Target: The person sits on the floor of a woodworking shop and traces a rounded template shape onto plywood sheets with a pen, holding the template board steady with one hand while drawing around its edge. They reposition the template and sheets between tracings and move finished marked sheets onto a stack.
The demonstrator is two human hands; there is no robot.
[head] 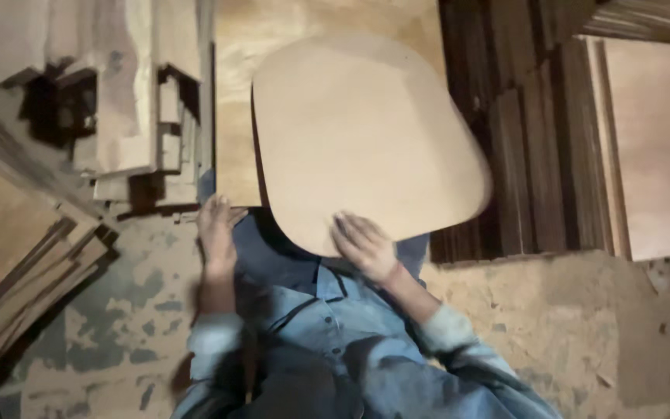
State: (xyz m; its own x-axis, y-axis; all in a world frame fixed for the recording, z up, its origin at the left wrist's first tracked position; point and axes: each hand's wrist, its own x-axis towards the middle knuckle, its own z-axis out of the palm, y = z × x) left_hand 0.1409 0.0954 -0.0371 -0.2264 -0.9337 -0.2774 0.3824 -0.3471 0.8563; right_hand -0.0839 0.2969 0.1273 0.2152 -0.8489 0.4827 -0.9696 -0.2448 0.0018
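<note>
Your right hand lies flat and open on a rounded plywood panel. Your left hand grips the panel's left lower edge, near stacked wood strips.

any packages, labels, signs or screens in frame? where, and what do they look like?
None in view, only bare wood.
Rounded plywood panel: centre, pale tan, unmarked, right hand on its lower edge.
Left hand: beside the panel's lower left.
Stacked wood strips: right of the panel, dark brown.
</note>
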